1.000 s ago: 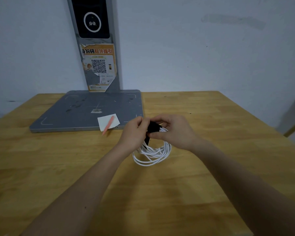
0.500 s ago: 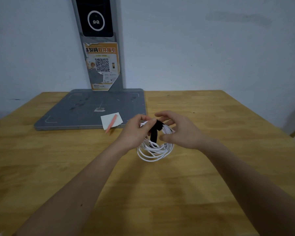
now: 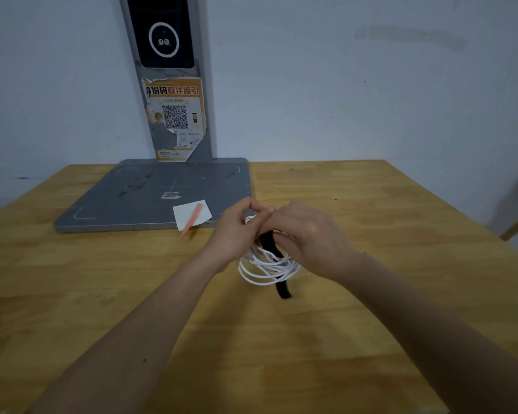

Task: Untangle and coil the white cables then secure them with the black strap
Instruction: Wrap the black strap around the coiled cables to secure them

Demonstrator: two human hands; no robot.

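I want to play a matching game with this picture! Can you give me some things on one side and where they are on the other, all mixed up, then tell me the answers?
Things:
1. white cables
2. black strap
3. orange stick
4. QR code poster

Places:
A. stuck on the grey upright post
B. lying across a white paper slip
C. coiled in loops, held by both hands
D. hanging down across the coil

Pairs: 1-C, 2-D, 3-B, 4-A
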